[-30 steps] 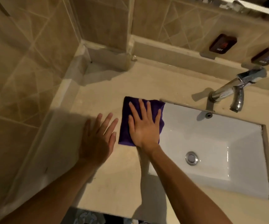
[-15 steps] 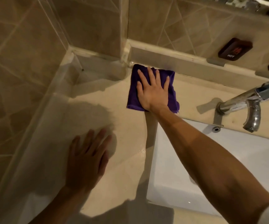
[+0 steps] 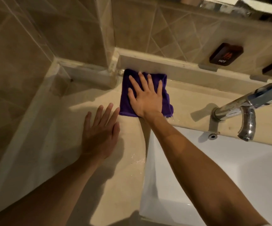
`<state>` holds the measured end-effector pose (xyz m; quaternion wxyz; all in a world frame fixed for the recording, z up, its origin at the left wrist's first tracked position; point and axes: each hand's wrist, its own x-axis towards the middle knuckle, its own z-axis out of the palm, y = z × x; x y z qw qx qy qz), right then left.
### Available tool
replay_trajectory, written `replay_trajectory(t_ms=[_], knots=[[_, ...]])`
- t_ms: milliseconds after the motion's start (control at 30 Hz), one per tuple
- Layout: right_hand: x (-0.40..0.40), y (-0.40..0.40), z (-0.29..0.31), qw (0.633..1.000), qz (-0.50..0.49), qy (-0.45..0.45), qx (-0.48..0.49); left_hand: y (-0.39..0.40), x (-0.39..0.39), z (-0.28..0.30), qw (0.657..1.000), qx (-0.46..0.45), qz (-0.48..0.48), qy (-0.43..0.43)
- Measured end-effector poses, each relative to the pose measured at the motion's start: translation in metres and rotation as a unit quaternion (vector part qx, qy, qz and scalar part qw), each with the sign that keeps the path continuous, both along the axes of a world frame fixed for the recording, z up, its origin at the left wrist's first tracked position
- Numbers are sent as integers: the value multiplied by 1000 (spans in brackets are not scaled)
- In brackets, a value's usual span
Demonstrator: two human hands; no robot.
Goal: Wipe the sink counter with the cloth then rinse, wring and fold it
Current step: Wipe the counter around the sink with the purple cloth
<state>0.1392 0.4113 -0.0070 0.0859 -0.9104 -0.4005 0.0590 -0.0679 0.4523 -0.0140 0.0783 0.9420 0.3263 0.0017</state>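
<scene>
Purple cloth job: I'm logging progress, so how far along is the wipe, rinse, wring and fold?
Done: wet streaks on the beige stone counter suggest it was wiped there. In hand: the right hand presses the folded purple cloth flat against the back ledge; the left hand rests flat on the counter. Left: rinsing under the chrome tap, wringing, folding.

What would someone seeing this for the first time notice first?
The purple cloth stands out, pressed flat under the right hand at the back of the beige counter, against the ledge. The left hand rests open on the counter beside it. To the right, a chrome faucet overhangs the white sink.
</scene>
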Motion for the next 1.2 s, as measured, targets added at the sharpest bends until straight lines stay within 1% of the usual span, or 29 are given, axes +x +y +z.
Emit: replay_trajectory(t_ms=[200,333,433,533,633,767,867,933,1033,1100,1200], knots=[[17,-37,3,1000,7,-9,-6,2,0,3,1000,1,-1,-1],[49,-98,4,999,-29,-18,-22,1,0,2,1000,7,3,-3],[71,-143,6,997,-72,-1,-40,1,0,4,1000,5,11,-9],[77,-159,5,994,-97,12,-43,-1,0,4,1000,4,7,-15],[71,-152,3,994,-102,20,-28,-1,1,1,1000,6,12,-18],[61,-139,3,992,-114,-2,-54,-3,3,0,999,17,16,-27],[39,-108,5,992,-119,-3,-43,-4,3,2,999,19,12,-30],[14,-72,6,995,-89,-3,-33,-4,4,1,999,26,9,-22],[-16,-24,5,999,-19,18,-21,-1,5,0,1000,22,3,-5],[-17,-12,5,999,4,26,-19,1,5,0,1000,24,-1,6],[-10,-22,3,1000,10,20,3,2,2,2,1000,17,-5,2]])
